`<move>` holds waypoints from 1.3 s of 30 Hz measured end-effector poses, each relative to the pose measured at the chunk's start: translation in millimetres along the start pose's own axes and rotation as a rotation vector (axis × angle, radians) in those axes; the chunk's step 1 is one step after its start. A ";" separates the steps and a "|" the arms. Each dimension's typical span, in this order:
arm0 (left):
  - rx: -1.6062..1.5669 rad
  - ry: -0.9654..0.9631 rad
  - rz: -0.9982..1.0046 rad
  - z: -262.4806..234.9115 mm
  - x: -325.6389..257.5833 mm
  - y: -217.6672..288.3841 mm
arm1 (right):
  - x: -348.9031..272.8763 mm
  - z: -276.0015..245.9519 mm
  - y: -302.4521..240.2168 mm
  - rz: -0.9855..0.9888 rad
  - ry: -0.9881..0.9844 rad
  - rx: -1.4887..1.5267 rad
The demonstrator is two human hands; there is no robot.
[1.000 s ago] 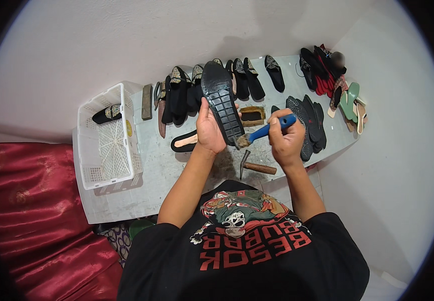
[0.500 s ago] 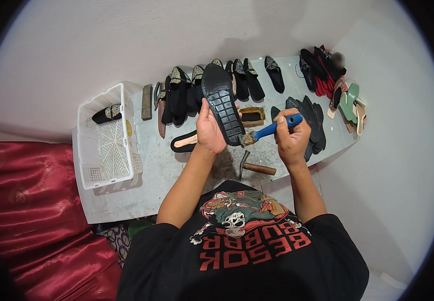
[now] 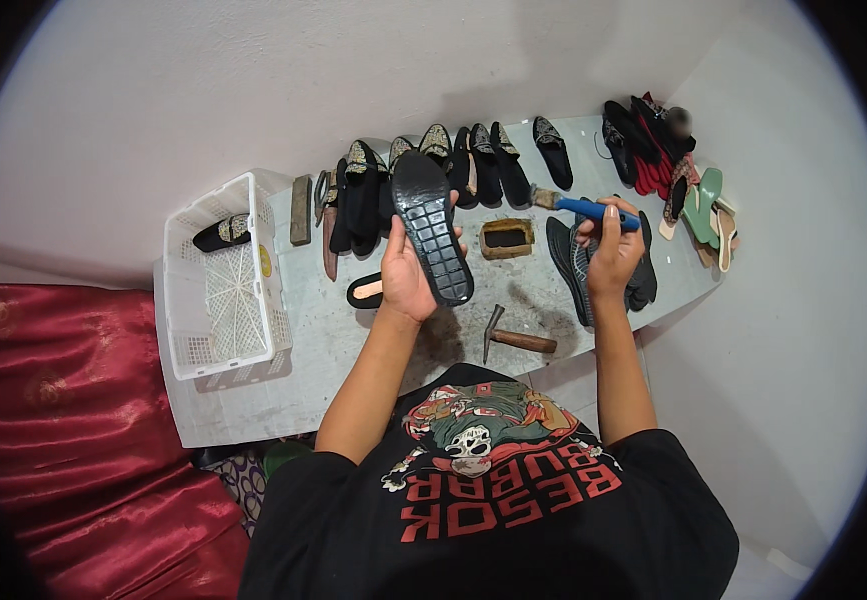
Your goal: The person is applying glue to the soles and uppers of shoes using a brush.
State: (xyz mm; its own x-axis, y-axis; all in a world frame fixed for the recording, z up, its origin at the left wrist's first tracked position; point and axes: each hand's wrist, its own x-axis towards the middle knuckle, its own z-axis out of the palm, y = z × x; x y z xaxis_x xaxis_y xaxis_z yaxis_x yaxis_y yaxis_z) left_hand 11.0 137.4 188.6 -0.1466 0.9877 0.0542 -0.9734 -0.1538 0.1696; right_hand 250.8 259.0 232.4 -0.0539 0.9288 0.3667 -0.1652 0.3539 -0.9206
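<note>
In my left hand [image 3: 410, 278] is a black shoe sole [image 3: 435, 235], held up with its gridded face toward me; my fingers wrap round its edges. The grid looks wet and glossy. My right hand [image 3: 609, 262] grips the blue handle of a paintbrush [image 3: 593, 211], whose worn bristles point left, apart from the sole. Below the brush's bristle end stands a small crusted rectangular container [image 3: 506, 239] with a dark inside. Black soles [image 3: 565, 262] lie partly hidden behind my right hand. Near my left wrist rests a black shoe with a pale insole [image 3: 365, 292].
A hammer [image 3: 521, 341] lies near the table's front edge. Black patterned loafers [image 3: 362, 195] line the back, beside a knife [image 3: 330, 243] and a grey block [image 3: 300, 210]. At left stands a white plastic basket [image 3: 271, 340] with one shoe; green sandals [image 3: 701, 205] and more shoes fill the right corner.
The brush has left the sole's lower end and moved up and to the right in my right hand. My left hand has shifted the sole slightly down and left.
</note>
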 end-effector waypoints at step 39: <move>1.189 0.213 -0.020 -21.7 -77.3 43.4 | -20.5 15.0 82.6 0.266 -0.533 -0.075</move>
State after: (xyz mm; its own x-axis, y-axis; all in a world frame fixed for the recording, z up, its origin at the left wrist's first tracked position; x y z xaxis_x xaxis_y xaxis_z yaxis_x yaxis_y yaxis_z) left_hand -23.8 55.0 170.4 -0.2686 0.9577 -0.1034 -0.2226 0.0428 0.9740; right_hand 223.5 267.5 150.8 -0.5736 0.8101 0.1213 -0.0094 0.1416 -0.9899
